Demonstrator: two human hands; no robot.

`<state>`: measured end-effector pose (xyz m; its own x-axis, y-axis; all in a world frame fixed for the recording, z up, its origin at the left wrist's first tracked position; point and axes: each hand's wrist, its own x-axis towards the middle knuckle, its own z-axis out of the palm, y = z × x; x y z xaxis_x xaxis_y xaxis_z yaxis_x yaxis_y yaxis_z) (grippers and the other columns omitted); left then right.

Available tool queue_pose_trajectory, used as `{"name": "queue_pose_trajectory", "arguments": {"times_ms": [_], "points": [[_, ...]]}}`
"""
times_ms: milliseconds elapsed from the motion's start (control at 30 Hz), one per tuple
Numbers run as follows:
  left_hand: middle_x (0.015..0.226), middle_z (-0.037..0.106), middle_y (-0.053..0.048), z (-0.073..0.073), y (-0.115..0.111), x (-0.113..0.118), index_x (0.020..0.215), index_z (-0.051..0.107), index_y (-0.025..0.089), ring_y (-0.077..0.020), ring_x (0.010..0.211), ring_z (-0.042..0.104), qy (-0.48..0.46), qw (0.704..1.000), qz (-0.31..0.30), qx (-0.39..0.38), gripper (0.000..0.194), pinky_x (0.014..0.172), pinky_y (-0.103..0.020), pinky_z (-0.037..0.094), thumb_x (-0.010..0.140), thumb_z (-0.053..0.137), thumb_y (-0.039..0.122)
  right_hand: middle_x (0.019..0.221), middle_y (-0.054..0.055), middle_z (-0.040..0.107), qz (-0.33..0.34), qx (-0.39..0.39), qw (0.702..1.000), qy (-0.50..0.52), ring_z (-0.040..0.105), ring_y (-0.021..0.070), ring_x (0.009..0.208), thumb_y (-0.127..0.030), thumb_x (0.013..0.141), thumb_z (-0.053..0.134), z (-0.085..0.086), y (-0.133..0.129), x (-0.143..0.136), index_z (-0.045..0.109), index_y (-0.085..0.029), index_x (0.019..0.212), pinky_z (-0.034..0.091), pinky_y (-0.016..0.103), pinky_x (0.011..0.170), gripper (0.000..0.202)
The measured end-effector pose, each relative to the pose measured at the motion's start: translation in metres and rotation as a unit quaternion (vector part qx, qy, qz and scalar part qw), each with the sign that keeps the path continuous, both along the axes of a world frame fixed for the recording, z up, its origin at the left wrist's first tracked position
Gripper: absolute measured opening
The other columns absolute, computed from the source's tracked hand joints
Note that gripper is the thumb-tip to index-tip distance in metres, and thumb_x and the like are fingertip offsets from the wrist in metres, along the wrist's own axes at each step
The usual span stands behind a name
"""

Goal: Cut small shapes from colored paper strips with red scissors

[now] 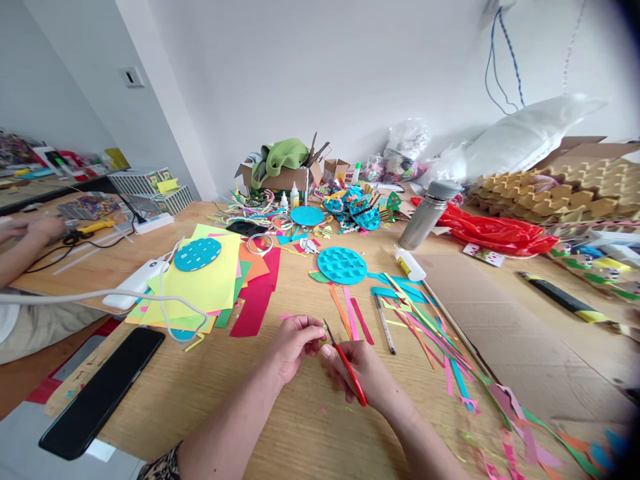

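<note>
My right hand (367,373) is closed around red-handled scissors (349,369), whose dark blades point up and away to the left. Close by, my left hand (299,347) pinches a tiny yellow-green paper piece (323,331) near the blade tips; the fingers hide most of it. Beyond my hands lie an orange, a pink and a red paper strip (362,321). A pen (385,325) rests to their right. Farther back is a blue disc with raised flaps (343,265), with a bit of green patterned paper showing under its left edge.
Colored sheets (200,293) with a dotted blue disc (197,255) are stacked left, near a black phone (103,393). Loose strips (425,327), a glue bottle (410,264), a metal flask (425,217) and cardboard (500,320) lie right. Another person's arm (25,243) shows far left.
</note>
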<state>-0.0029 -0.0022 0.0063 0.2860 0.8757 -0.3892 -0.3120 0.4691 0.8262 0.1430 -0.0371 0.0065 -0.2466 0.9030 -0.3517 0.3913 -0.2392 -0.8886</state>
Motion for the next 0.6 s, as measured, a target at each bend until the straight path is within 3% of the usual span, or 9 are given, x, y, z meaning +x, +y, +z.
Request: {"name": "queue_pose_trajectory", "arguments": {"times_ms": [600], "points": [[0.061, 0.060, -0.001, 0.0012, 0.0002, 0.0008, 0.065, 0.061, 0.012, -0.0064, 0.050, 0.045, 0.010, 1.000, 0.007, 0.015, 0.017, 0.049, -0.020, 0.033, 0.060, 0.072, 0.025, 0.037, -0.003, 0.047, -0.004, -0.002, 1.000, -0.001, 0.049, 0.0101, 0.030, -0.062, 0.077, 0.057, -0.0035, 0.0006, 0.0000, 0.045, -0.018, 0.054, 0.028, 0.017, 0.029, 0.051]]}}
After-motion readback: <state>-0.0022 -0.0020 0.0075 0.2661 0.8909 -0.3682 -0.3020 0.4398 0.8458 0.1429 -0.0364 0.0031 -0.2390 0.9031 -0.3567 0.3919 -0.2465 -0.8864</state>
